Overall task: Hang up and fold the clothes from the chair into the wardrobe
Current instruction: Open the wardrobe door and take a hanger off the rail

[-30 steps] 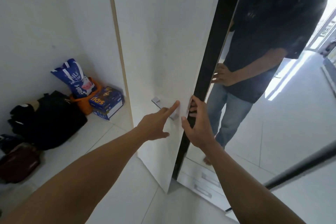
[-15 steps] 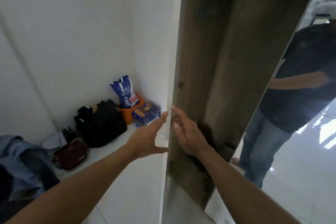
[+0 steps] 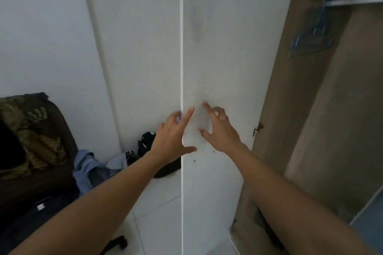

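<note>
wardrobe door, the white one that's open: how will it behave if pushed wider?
The wardrobe door looks like a flat, rigid panel, so it probably won't flex. It seems to hang on a hinge, so it should swing rather than slide. Its smooth face may be slippery to the touch.
</note>
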A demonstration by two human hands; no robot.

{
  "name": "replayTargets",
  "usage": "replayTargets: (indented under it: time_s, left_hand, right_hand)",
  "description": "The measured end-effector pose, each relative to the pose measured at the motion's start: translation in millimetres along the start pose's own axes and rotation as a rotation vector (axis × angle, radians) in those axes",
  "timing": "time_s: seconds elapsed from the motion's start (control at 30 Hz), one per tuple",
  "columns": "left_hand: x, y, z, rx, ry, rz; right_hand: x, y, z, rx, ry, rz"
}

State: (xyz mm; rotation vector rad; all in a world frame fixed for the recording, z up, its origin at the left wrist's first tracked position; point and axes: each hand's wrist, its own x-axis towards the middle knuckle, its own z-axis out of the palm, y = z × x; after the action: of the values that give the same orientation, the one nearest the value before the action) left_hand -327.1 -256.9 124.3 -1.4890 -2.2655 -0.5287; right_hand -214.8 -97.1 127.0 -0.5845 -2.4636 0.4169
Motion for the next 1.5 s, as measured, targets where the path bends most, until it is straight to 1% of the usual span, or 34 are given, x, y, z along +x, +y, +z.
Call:
replayTargets:
  time_s: [0.07,0.23,0.3,0.43,0.5,0.6,0.67,0.77,0.87,0.97,1.0,1.03,1.1,1.13,1.2,1.3,1.4,1.5]
  left_hand:
    - [16.1,-4.2,6.0,0.074,0.013,-0.073]
    - [62.2,-13.5,25.9,0.219,0.118,-0.198]
    - [80.2,-16.0,35.3,0.291,0.119,-0.197]
    - [122.3,-9.5,54.9,0.379,0.118,-0.106]
    - [146.7,-1.1,63.8,0.398,0.115,-0.077]
    - [173.0,8.0,78.6,0.41,0.103,-0.121]
    - [179.0,6.1,87.3,0.406,0.128,-0.145]
    - [182.9,1.8,91.8,0.423,0.176,-0.121]
    - [185.6,8.5,93.3,0.432,0.208,-0.144]
    - [192.6,27.4,90.3,0.38,0.253,-0.162]
    - [197.6,35.4,86.9,0.373,0.273,-0.116]
    - [205.5,44.9,82.4,0.377,0.292,-0.035]
    - [227.7,69.5,69.3,0.369,0.329,0.135]
    - [241.9,85.4,60.6,0.346,0.344,0.193]
    - [271.2,119.7,41.7,0.296,0.368,0.276]
    - [322.7,173.8,16.9,0.266,0.367,0.374]
    - [375.5,221.2,-3.6,0.24,0.368,0.419]
    - [414.0,261.5,-14.6,0.195,0.357,0.501]
  right_hand:
    - [22.0,11.3,-1.3,-0.037,0.002,0.003]
    - [69.5,57.6,-6.0,-0.165,0.015,0.026]
    - [84.6,82.3,-8.7,-0.237,0.006,0.033]
    - [107.4,139.8,-16.2,-0.369,0.05,0.059]
    - [114.2,166.9,-20.4,-0.45,0.061,0.012]
    - [121.8,197.5,-16.9,-0.565,0.083,-0.093]
    - [125.4,211.4,-8.2,-0.562,0.131,-0.141]
    - [129.5,224.4,-3.1,-0.546,0.186,-0.198]
    - [130.4,228.5,-4.9,-0.527,0.198,-0.236]
    - [130.0,225.5,-10.4,-0.461,0.197,-0.255]
    - [129.7,225.1,-15.9,-0.418,0.203,-0.273]
    - [130.0,226.3,-25.0,-0.366,0.219,-0.301]
    - [134.1,234.1,-49.3,-0.22,0.282,-0.363]
    - [137.2,238.9,-65.6,-0.143,0.314,-0.371]
    - [145.2,245.5,-103.7,-0.064,0.413,-0.33]
    - [157.3,255.6,-173.9,-0.057,0.602,-0.238]
    - [170.9,278.9,-241.1,-0.011,0.68,-0.158]
    - [181.3,312.7,-288.1,0.085,0.696,-0.105]
